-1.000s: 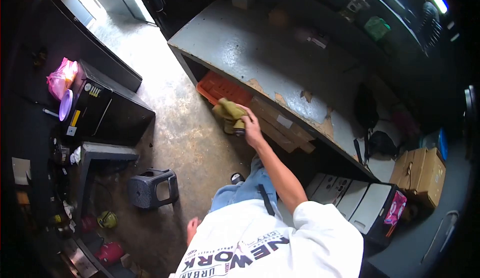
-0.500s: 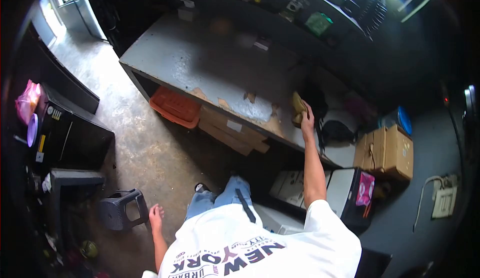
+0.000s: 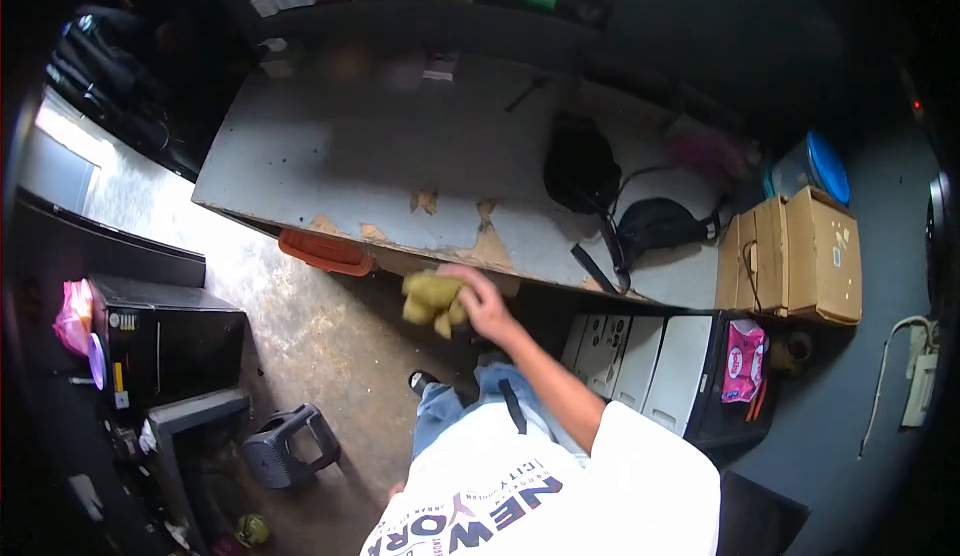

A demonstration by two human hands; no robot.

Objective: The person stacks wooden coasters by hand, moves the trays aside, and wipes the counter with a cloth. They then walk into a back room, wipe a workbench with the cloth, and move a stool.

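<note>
My right hand (image 3: 486, 304) is closed around a crumpled yellow-green cloth (image 3: 430, 294), which hangs in front of the worktable's near edge, over the floor. The grey worktable (image 3: 330, 166) has chipped patches along that edge. Only a sliver of my left hand (image 3: 397, 491) shows beside my shirt; its fingers are hidden. A black backpack (image 3: 582, 164) and a second dark bag with straps (image 3: 660, 228) lie on the table's right part.
Cardboard boxes (image 3: 820, 256) and a blue-lidded tub (image 3: 828, 168) stand at the right, above white drawers (image 3: 680, 366). An orange container (image 3: 325, 252) sits under the table. Left of me are a dark plastic stool (image 3: 290, 446) and a black cabinet (image 3: 190, 356).
My right hand has lifted the cloth off the tabletop and swung it left, past the front edge. My left hand has drawn in toward my body. The view has turned right.
</note>
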